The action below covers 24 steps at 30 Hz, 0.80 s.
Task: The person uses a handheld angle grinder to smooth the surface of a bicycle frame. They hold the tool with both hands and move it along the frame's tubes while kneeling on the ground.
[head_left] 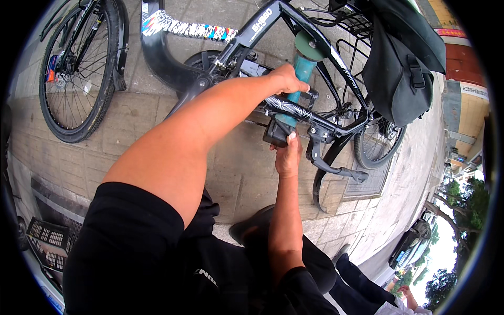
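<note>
A teal cordless angle grinder (303, 68) with a round green disc or guard (310, 46) and a black battery end (275, 134) lies across the black bicycle frame (294, 108). My left hand (287, 80) is closed round the upper part of its body. Lower down, my right hand (287, 155) grips the battery end from below, thumb up along its side. The round head sits beside the frame's slanting tube (336, 58); I cannot tell whether they touch. Part of the grinder's middle is hidden behind the patterned lower tube.
A spoked front wheel (79, 73) stands at the left. Black pannier bags (401, 79) hang over the rear wheel (380, 142). Below the frame juts a kickstand (341, 170). Another person's dark-trousered legs (362, 286) are at lower right, on the paved ground (236, 173).
</note>
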Tool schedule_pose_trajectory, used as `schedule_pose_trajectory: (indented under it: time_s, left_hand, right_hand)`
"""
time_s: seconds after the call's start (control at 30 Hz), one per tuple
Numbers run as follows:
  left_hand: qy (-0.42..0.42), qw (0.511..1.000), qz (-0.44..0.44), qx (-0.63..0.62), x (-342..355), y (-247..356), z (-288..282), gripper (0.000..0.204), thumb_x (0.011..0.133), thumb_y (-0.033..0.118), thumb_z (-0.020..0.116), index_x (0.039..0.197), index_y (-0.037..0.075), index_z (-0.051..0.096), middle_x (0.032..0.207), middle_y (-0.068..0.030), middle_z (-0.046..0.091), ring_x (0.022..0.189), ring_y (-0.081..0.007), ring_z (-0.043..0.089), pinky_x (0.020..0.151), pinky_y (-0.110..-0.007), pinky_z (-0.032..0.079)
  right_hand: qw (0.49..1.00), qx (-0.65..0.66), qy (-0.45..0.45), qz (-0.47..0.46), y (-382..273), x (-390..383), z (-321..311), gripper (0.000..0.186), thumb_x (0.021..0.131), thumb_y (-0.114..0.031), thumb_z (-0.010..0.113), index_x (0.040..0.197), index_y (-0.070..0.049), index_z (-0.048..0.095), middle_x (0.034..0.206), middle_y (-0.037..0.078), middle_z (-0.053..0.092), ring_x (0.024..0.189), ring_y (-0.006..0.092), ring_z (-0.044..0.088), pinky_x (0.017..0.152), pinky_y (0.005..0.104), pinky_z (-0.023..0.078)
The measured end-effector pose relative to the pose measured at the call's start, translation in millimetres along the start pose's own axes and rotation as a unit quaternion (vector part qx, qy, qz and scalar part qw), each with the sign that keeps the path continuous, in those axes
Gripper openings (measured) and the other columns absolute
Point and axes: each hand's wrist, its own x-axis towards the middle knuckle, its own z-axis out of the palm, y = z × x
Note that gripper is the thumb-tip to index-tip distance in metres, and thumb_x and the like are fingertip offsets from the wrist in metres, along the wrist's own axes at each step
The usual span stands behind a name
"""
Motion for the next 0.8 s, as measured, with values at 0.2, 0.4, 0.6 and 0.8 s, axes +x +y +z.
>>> schedule_pose_trajectory:
  time_s: [0.2,0.4,0.6,0.8]
  left_hand:
    - [-0.011,1.0,-0.005,0.001,2.8,-1.8,-2.5,0.056,0.08,0.044,0.094,0.102,-0.005,0.077,0.088,-0.0148,0.074,0.07,-0.0249,0.069,0.062,-0.042,0.055]
    - [-0.024,1.0,-0.009,0.014,-6.2,6.2,-2.0,0.056,0.079,0.045,0.095,0.101,-0.004,0.077,0.089,-0.0145,0.074,0.068,-0.023,0.066,0.058,-0.041,0.052]
    - [-0.02,1.0,-0.012,-0.006,4.7,-4.0,-4.5,0.059,0.079,0.043,0.096,0.108,-0.004,0.077,0.093,-0.0154,0.074,0.071,-0.0231,0.067,0.06,-0.041,0.052]
    - [-0.032,0.999,-0.01,0.042,0.6,4.4,-1.6,0.071,0.08,0.052,0.092,0.116,-0.007,0.075,0.105,-0.0204,0.075,0.084,-0.0302,0.072,0.072,-0.043,0.058]
  right_hand:
    - [1.0,-0.007,-0.008,-0.008,-0.2,-0.1,1.4,0.088,0.099,-0.047,0.07,0.163,0.005,0.039,0.122,0.008,0.068,0.095,0.0167,0.066,0.067,0.0338,0.053]
    - [1.0,-0.017,0.02,-0.001,-1.1,-5.1,0.4,0.083,0.101,-0.047,0.068,0.161,0.004,0.043,0.122,0.008,0.068,0.093,0.0161,0.066,0.067,0.0331,0.052]
    - [1.0,-0.024,0.004,-0.015,-0.9,-2.6,8.6,0.083,0.1,-0.05,0.067,0.159,0.004,0.045,0.118,0.008,0.068,0.089,0.016,0.065,0.067,0.0329,0.052]
    - [1.0,-0.027,0.003,-0.009,-3.9,-2.9,5.0,0.077,0.101,-0.05,0.063,0.156,0.002,0.048,0.12,0.008,0.068,0.092,0.0161,0.064,0.068,0.0332,0.052]
